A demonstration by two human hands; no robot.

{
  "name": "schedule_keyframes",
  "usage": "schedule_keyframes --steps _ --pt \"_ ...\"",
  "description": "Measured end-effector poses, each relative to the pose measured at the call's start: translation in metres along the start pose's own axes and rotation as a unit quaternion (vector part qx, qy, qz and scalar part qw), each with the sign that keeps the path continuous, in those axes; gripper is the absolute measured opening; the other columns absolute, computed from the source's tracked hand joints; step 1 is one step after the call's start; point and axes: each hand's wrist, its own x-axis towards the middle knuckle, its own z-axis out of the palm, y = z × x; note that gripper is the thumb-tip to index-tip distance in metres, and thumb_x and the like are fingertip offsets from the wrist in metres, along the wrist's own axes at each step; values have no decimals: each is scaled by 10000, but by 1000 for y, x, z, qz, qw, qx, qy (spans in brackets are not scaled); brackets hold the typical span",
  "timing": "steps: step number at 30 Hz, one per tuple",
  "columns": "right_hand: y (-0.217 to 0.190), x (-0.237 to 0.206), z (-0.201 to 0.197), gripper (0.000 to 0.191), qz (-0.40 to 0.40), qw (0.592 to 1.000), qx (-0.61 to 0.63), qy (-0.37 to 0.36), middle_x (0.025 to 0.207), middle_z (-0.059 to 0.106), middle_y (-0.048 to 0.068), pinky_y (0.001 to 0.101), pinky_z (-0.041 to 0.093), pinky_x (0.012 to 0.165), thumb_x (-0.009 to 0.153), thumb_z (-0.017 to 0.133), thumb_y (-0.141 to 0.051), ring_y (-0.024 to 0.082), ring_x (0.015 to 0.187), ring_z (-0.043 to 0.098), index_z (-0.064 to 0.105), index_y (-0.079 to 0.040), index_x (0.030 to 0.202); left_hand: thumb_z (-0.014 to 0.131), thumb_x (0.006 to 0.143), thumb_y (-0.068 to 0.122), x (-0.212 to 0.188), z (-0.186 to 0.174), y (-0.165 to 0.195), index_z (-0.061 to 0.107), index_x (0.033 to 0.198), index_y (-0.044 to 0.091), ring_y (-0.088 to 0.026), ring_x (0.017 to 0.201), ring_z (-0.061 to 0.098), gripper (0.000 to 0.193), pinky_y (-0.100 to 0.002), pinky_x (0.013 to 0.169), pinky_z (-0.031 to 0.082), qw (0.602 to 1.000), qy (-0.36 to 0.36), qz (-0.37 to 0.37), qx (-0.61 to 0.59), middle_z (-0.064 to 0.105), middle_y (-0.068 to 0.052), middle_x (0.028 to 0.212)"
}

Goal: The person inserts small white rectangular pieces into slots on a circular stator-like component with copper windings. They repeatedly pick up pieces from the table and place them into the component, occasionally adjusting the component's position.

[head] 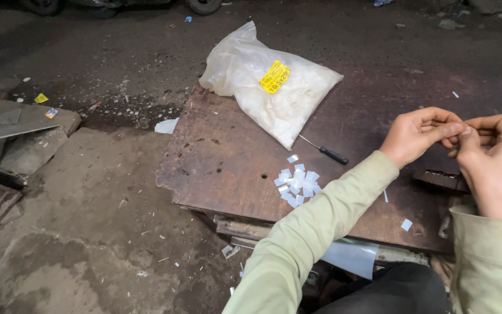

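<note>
Both hands meet at three o'clock above the rusty counter (pixel 233 157). The left hand (pixel 416 135) and right hand (pixel 495 160) pinch fingertips together; any piece between them is too small to tell. White squares (pixel 296 185) lie at six o'clock, a screwdriver (pixel 325 151) beside them, a bag (pixel 268 81) at twelve.

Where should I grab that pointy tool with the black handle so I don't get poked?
Probably take the screwdriver by its black handle, the thick end pointing lower right, toward the hands. Come from above with your fingers across it. The thin metal shaft runs up under the white plastic bag, so that end is harder to reach.
</note>
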Motion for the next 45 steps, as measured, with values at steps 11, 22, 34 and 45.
schedule_keyframes --steps 11,22,34,45 --pt "-4 -2 -2 88 -24 1000 -13 2 939 696 143 247 564 758 1109 622 62 120 805 687 587 133 1069 728 1016 105 -3 4 -6 683 1119 -108 -139 865 667 241 -292 789 571 999 37 12 18 724 -126 992" --pt "-10 -2 5 70 2 999 38 9 1019 702 126 238 538 788 1107 622 41 95 866 667 624 106 1133 647 1055 88 -11 20 7 659 1113 -61 -117 854 674 161 -280 740 592 995 99 24 19 703 -74 997" --pt "-29 2 -2 92 62 978 196 31 962 730 104 264 597 760 1015 638 -17 142 836 722 654 50 1076 727 977 40 -7 14 46 718 1097 -69 -145 821 701 162 -278 739 578 998 50 10 21 758 -131 985" --pt "-11 0 -29 87 59 976 203 -42 919 667 49 248 539 724 1047 644 -62 96 823 636 617 21 1048 720 973 8 -18 31 54 707 1080 -61 -155 842 717 128 -283 750 588 1000 0 -15 13 743 -124 959"
